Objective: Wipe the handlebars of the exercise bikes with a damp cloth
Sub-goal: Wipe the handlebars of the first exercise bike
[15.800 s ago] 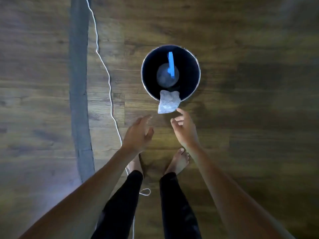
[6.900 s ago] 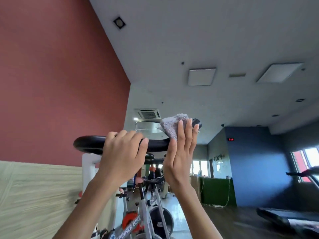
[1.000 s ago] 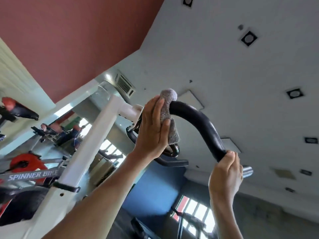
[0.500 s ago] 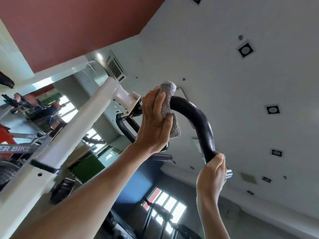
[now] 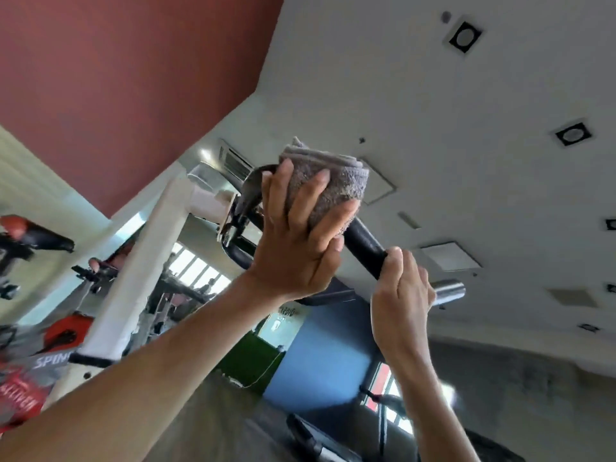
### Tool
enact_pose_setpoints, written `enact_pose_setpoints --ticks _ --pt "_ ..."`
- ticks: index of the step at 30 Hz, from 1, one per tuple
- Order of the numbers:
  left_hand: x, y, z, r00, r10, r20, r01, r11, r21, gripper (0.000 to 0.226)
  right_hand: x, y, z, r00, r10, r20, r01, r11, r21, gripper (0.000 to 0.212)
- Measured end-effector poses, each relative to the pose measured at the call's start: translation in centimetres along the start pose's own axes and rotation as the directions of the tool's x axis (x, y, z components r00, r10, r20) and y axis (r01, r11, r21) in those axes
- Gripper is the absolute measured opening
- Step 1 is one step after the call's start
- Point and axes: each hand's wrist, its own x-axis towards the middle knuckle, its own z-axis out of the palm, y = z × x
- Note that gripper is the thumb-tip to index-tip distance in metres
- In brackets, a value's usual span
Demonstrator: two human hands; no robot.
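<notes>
The view looks up from below a black padded handlebar [image 5: 365, 249] on a white exercise bike post [image 5: 133, 271]. My left hand [image 5: 296, 241] grips a folded grey cloth [image 5: 333, 185] wrapped over the bar's upper curve. My right hand [image 5: 401, 295] is curled round the bar's lower end, just above its bare metal tip [image 5: 450, 291]. The cloth and left hand hide the middle stretch of the bar.
Other spin bikes [image 5: 63, 331] with red flywheels stand at the left, seen near a mirror. A red wall [image 5: 116, 78] and white ceiling with recessed lights [image 5: 465, 36] fill the top. A blue wall [image 5: 320, 355] and a treadmill [image 5: 320, 441] lie below.
My left hand has slid the cloth along the curve toward my right hand, covering more of the bar. The right hand keeps its hold near the tip. The camera tilted.
</notes>
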Motion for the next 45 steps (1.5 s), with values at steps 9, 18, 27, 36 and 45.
enact_pose_setpoints --ticks 9,18,27,36,45 --pt "-1.2 2.0 -0.3 0.840 0.395 0.372 -0.482 0.859 0.175 0.046 1.0 8.0 -2.8 0.976 -0.145 -0.162 0.112 0.975 -0.194 0.042" --pt "-0.2 5.4 -2.2 0.747 0.285 0.601 -0.534 0.796 0.286 0.046 0.5 10.5 -1.3 0.954 -0.173 -0.243 0.158 0.984 -0.080 0.045" --pt "4.5 10.4 -2.2 0.531 0.176 0.829 -0.505 0.851 0.143 0.046 1.1 9.6 -2.6 0.958 -0.217 -0.186 0.190 0.969 -0.156 0.041" --pt "8.8 12.2 -1.6 0.338 -0.224 0.914 -0.202 0.931 0.303 0.039 2.6 9.0 -4.4 0.959 -0.284 0.003 0.279 0.940 -0.195 0.030" --pt "12.0 14.0 -0.4 -0.057 -0.451 0.891 -0.147 0.886 0.439 0.049 4.8 8.7 -7.7 0.896 -0.226 0.382 0.274 0.959 -0.076 0.021"
